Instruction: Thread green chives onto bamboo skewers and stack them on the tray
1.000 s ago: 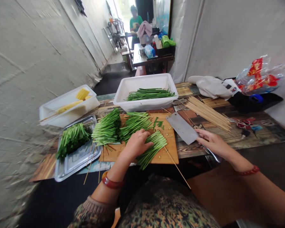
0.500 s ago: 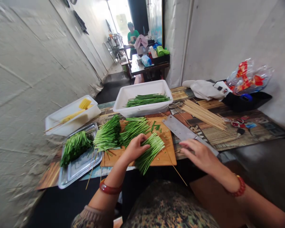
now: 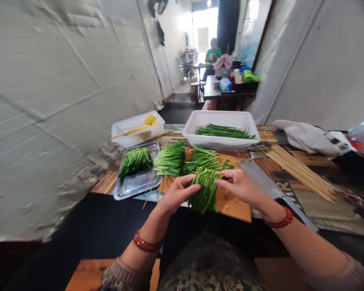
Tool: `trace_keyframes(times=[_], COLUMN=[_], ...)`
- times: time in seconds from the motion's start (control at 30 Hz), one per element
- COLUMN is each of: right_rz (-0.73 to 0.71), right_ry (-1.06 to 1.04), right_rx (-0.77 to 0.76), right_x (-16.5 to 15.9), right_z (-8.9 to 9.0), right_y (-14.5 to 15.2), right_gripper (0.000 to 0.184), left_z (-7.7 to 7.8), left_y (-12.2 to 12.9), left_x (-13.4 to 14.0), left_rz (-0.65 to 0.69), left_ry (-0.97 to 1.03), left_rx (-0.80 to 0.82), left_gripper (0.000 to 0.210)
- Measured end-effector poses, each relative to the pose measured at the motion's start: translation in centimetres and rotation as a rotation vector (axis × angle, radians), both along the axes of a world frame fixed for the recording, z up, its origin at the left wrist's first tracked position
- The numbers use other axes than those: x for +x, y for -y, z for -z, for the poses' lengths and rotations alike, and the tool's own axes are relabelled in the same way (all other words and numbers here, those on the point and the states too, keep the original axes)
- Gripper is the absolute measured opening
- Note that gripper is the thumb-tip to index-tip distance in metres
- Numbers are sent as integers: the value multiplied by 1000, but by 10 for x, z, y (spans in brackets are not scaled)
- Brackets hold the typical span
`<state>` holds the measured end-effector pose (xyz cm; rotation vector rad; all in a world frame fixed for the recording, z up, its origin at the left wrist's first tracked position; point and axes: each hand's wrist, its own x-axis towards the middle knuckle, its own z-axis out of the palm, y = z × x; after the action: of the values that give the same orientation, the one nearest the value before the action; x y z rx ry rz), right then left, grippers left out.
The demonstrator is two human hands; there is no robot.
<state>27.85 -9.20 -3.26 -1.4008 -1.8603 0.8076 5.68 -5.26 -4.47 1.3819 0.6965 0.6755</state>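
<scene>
A skewered bunch of green chives [image 3: 204,194] is between my two hands at the near side of the wooden cutting board [image 3: 238,208]. My left hand [image 3: 180,194] grips its left edge, thumb across the stalks. My right hand [image 3: 238,184] pinches the right edge near the top. Behind it on the board lie loose cut chives [image 3: 204,159] and another bunch of chives [image 3: 170,159] with thin sticks poking out below. Further left, a metal tray [image 3: 133,186] bears a darker chive bunch [image 3: 136,161]. A cleaver [image 3: 259,176] rests right of the board, partly behind my right arm.
A white tub [image 3: 220,142] with long chives stands behind the board. To its left is a white tub [image 3: 133,139] with yellow food on sticks. Bamboo skewers [image 3: 301,171] and a white cloth [image 3: 306,137] lie at right. A person [image 3: 213,54] in green sits far back.
My right hand has come from beside the cleaver's handle to the right edge of the bunch. The bunch now stands more upright. My view has swung left.
</scene>
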Motion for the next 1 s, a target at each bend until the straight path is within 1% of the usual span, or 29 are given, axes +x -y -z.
trace_keyframes(times=[0.1, 0.27, 0.33, 0.47, 0.53, 0.63, 0.73, 0.8, 0.87, 0.93, 1.0], right_rz=[-59, -144, -178, -285, -331, -363, -395, -407, -393, -356, -295], right_ry=[84, 154, 154, 123, 158, 228, 263, 296, 340, 400, 481], right_rx=[-23, -33, -37, -90, -70, 41, 168, 236, 277, 304, 314], right_x=[-15, -48, -61, -85, -96, -108, -118, -126, -138, -155, -173], right_z=[-15, -27, -29, -31, -32, -32, -27, -21, -13, -6, -2], right_y=[-16, -33, -39, -49, -55, -67, -83, -97, -114, -134, -156], right_gripper=[32, 35, 36, 38, 38, 30, 27, 27, 28, 28, 28], left_z=[-1, 4, 7, 11, 13, 17, 19, 21, 23, 24, 23], left_y=[1, -1, -1, 0, 2, 4, 2, -5, -18, -39, -66], left_x=[-18, -48, -61, -84, -97, -118, -144, -163, -181, -197, -210], left_rz=[-62, -179, -163, -59, -62, -156, -333, -436, -497, -536, -572], left_ry=[56, 35, 73, 162, 173, 204, 244, 245, 222, 182, 134], left_rx=[-20, 96, 86, 9, -36, -104, -126, -107, -83, -55, -24], left_gripper=[40, 37, 39, 51, 50, 47, 45, 45, 44, 44, 47])
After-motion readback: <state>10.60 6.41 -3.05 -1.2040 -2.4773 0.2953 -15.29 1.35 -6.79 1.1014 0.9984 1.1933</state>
